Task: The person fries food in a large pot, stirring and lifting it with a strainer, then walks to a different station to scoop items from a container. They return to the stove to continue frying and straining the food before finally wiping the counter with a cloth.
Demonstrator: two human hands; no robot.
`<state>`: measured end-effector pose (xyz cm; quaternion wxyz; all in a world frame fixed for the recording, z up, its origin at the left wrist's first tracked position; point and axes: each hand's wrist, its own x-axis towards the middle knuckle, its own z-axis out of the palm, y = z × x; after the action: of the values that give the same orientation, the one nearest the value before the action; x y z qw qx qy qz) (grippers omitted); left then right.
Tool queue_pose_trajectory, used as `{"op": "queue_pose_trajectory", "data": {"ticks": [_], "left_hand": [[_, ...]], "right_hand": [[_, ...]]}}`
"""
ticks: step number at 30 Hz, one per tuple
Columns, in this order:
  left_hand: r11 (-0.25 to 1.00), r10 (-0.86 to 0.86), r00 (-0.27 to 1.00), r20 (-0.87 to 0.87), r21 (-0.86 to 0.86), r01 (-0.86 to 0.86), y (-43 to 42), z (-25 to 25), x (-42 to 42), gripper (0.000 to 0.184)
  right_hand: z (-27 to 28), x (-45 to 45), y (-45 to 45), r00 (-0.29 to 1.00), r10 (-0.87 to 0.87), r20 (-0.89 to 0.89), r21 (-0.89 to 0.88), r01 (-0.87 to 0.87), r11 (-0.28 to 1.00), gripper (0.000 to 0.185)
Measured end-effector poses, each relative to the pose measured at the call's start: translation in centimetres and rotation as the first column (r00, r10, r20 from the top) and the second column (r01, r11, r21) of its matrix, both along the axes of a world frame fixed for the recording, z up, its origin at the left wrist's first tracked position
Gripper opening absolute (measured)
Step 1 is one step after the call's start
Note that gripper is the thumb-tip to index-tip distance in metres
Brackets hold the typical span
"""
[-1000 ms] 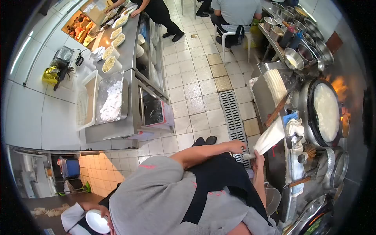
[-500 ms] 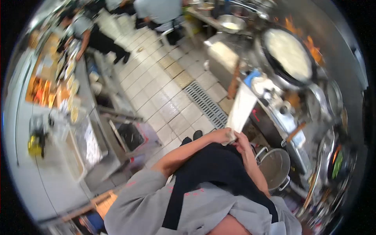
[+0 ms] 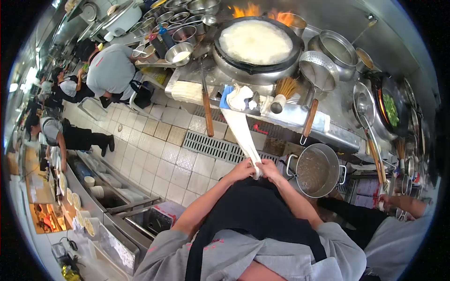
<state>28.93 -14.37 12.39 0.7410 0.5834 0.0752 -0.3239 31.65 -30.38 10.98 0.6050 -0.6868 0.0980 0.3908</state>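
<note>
A long white cloth runs from the stove's front edge down to my waist, where both hands grip it. My left hand is closed around its near end. Beside it, almost touching, my right hand pinches the same end. My black apron lies just below the hands. To the right of them, a large two-handled pot holds murky liquid. How the far end of the cloth rests by the counter is hard to tell.
A big wok full of white frothy liquid sits over flames. A wooden-handled tool, a strainer and a bamboo brush lie near the stove's front. Co-workers stand ahead-left, and another person's arm reaches in at right.
My view has swung to the right, bringing the stove to the front. Both hands still hold the cloth, now closer together at its end. Another person now appears at my right.
</note>
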Motion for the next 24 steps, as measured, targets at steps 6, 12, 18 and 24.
{"op": "queue_pose_trajectory", "data": {"ticks": [6, 12, 18, 24], "left_hand": [[0.989, -0.102, 0.988, 0.118, 0.121, 0.087, 0.1, -4.7, 0.7, 0.052], [0.879, -0.254, 0.953, 0.167, 0.45, 0.155, 1.7, -2.8, 0.2, 0.062], [0.596, -0.26, 0.956, 0.134, 0.801, 0.05, 6.4, -7.7, -4.6, 0.049], [0.291, -0.125, 0.937, -0.326, 0.891, 0.349, 13.5, -14.3, -16.8, 0.026]], "right_hand": [[-2.2, 0.9, -1.3, 0.994, -0.101, 0.043, 0.057, 0.098, 0.994, 0.024], [-3.3, 1.3, -0.9, 0.999, -0.046, -0.025, -0.081, 0.044, 0.996, 0.036], [-4.0, 1.8, -0.9, 0.998, -0.017, -0.059, -0.129, 0.01, 0.992, 0.041], [-4.4, 2.2, -1.6, 0.996, -0.065, -0.059, -0.131, 0.057, 0.99, 0.036]]}}
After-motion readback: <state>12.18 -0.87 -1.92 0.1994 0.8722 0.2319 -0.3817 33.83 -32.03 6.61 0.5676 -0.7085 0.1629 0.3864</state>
